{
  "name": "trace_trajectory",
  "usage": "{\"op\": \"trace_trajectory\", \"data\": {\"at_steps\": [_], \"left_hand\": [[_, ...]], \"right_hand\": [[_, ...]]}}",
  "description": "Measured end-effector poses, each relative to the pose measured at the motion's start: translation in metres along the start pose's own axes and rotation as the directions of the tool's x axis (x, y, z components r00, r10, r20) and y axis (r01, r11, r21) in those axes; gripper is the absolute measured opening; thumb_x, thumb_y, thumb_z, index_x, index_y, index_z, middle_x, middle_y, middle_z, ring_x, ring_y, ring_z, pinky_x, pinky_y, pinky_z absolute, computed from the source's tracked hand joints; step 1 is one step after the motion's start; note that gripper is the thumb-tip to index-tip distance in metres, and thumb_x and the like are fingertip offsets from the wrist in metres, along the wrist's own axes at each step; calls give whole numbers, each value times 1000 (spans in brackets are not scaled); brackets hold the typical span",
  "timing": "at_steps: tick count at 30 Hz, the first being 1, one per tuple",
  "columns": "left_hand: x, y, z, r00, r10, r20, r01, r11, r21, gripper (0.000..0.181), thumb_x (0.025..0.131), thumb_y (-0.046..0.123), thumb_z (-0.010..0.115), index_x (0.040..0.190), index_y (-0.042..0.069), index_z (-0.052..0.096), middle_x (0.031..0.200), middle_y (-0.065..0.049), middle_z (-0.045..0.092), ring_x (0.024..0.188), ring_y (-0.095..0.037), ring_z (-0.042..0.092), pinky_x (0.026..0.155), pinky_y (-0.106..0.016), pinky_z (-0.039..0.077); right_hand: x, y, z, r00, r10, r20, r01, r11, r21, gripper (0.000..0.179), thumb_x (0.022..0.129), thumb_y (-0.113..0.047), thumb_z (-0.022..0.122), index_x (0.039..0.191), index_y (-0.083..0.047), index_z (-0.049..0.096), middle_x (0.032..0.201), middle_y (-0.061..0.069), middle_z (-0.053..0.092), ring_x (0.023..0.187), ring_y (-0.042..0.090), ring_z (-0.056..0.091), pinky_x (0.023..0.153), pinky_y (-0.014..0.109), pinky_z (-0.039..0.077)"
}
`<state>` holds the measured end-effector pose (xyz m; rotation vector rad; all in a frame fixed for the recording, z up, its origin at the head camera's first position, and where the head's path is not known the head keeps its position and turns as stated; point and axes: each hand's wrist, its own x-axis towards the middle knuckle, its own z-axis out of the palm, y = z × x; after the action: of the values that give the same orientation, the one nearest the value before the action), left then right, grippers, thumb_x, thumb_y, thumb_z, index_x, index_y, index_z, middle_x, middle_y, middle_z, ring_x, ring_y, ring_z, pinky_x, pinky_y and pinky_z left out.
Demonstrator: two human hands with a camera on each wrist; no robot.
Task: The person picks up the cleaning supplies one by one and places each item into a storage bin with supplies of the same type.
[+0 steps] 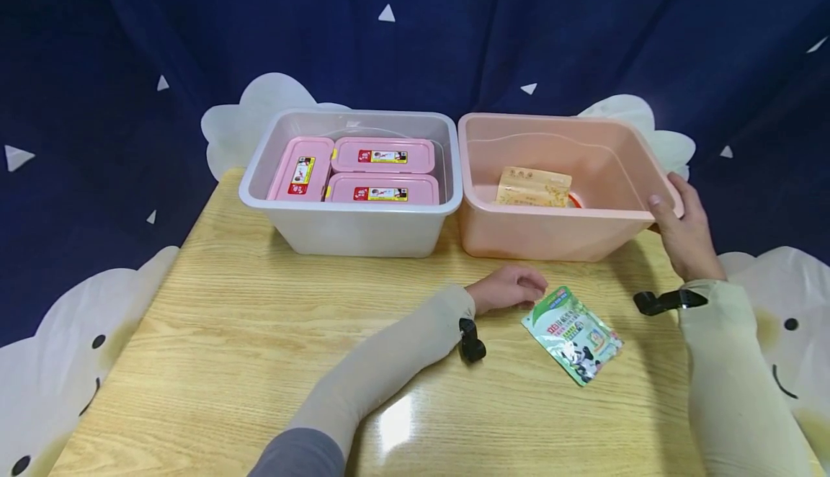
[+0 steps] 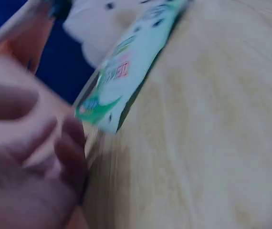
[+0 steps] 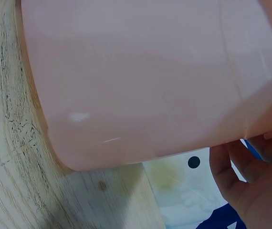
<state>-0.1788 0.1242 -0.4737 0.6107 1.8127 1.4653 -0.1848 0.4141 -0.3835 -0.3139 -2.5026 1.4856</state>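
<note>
A flat green and white packet with a panda picture lies on the wooden table. Beside its top corner is my left hand, fingers loosely bent; the left wrist view has the fingertips close to that packet corner, with nothing between them. My right hand grips the right front corner of the peach plastic bin, thumb over the rim and fingers underneath. In the right wrist view the bin's wall fills most of the picture. Inside the bin lies a tan printed packet, with something red-edged partly hidden beside it.
Left of the peach bin stands a whitish bin holding several pink lidded boxes. Both bins sit side by side at the table's back edge. Behind hangs a dark blue curtain with white clouds and triangles.
</note>
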Motion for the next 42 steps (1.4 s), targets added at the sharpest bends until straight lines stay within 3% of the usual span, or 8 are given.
{"op": "trace_trajectory", "data": {"at_steps": [2, 5, 9, 12, 26, 29, 36, 42], "left_hand": [[-2, 5, 7, 999, 8, -47, 5, 966, 260, 34, 96, 18, 62, 127, 7, 63, 120, -2, 68, 95, -3, 61, 84, -15, 50], [-6, 11, 16, 998, 18, -56, 18, 818, 575, 36, 93, 33, 66, 124, 14, 63, 111, 6, 66, 96, -1, 56, 84, -12, 44], [-7, 14, 25, 997, 13, -76, 49, 661, 748, 43, 86, 44, 72, 120, 17, 64, 102, 10, 63, 88, -1, 53, 74, -14, 43], [-6, 13, 31, 992, 6, -124, 96, 601, 794, 44, 83, 44, 75, 122, 24, 66, 103, 13, 66, 87, -1, 56, 72, -15, 44], [-7, 6, 24, 988, 73, -135, 37, 738, 673, 28, 89, 28, 72, 116, 22, 66, 81, 15, 55, 72, 0, 48, 67, -12, 37], [-5, 3, 19, 987, 90, -137, 13, 790, 613, 27, 90, 26, 71, 117, 21, 67, 84, 13, 58, 75, 1, 49, 71, -11, 38], [-2, -6, 2, 997, 44, -56, -29, 971, 238, 37, 90, 10, 69, 126, 6, 64, 93, 0, 67, 87, -2, 56, 77, -12, 44], [0, -11, -6, 998, 17, 61, -14, 998, -53, 54, 90, -4, 64, 142, 6, 51, 124, -18, 69, 96, -9, 67, 77, -15, 51]], "right_hand": [[0, 0, 0, 1000, -4, -4, 4, 999, 32, 66, 102, -31, 50, 159, -27, 17, 158, 10, 24, 112, 3, 48, 76, 0, 43], [1, 1, 0, 1000, -12, -11, 12, 997, 78, 66, 102, -29, 51, 159, -25, 19, 155, 6, 28, 109, 1, 48, 76, 0, 44], [2, 2, 1, 1000, -2, -3, 2, 996, 94, 66, 102, -29, 51, 159, -25, 19, 156, 6, 26, 113, 4, 48, 76, 0, 44], [2, 2, 2, 1000, 5, 1, -5, 998, 65, 66, 102, -31, 50, 159, -26, 17, 158, 8, 24, 118, 8, 47, 76, 0, 43], [-1, 1, 2, 1000, 23, 6, -23, 999, -36, 65, 103, -40, 45, 159, -33, 12, 164, 10, 18, 124, 12, 46, 77, 0, 41], [-1, 1, 2, 999, 33, 9, -32, 998, -55, 66, 103, -41, 44, 159, -34, 11, 164, 10, 16, 125, 13, 45, 78, 1, 41], [0, 1, 1, 999, 37, 8, -36, 995, -89, 65, 103, -44, 43, 159, -36, 10, 165, 9, 16, 124, 9, 45, 81, 3, 44], [0, 0, 1, 999, 33, 4, -33, 997, -66, 66, 103, -43, 44, 159, -32, 11, 165, 10, 17, 122, 9, 47, 77, 2, 42]]}}
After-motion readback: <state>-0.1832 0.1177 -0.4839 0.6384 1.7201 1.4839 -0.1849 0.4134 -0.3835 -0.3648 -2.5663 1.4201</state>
